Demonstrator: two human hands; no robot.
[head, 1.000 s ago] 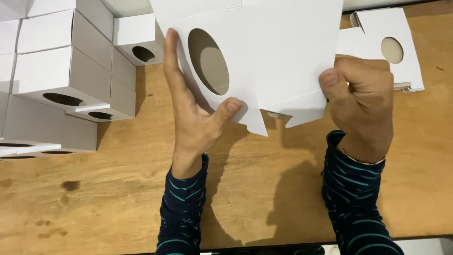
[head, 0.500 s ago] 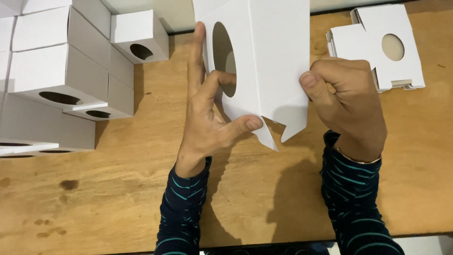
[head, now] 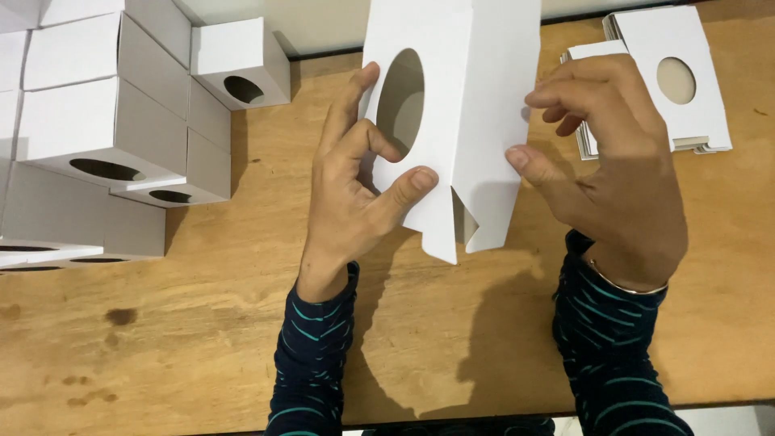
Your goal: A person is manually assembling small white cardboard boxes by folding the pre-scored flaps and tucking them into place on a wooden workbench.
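cardboard box blank [head: 476, 121], white with an oval hole cut in one panel, is being held up above the wooden table [head: 202, 323], partly folded into a tube with its bottom flaps hanging loose and pointed. the left hand [head: 355, 194] is gripping the blank's left edge, thumb pressing on the front panel just below the hole and fingers curling round behind. the right hand [head: 613, 161] is grasping the blank's right side, thumb on the front and fingers bending over the top of that panel.

to the left of the blank, finished white boxes [head: 105, 137] are standing stacked against each other, each showing a dark oval hole, and one more small box [head: 238, 60] is sitting just beside the blank's upper left corner. to the right of the blank, partly behind the right hand, a stack of flat blanks [head: 686, 81] is lying on the table.

judging from the grip, the thumb near the hole could be creasing the thin strip of card there if it is pressing too hard. the loose bottom flaps could be catching on each other or bending the wrong way, since neither hand is guiding them. the blank could also be springing back flat if either hand is loosening.
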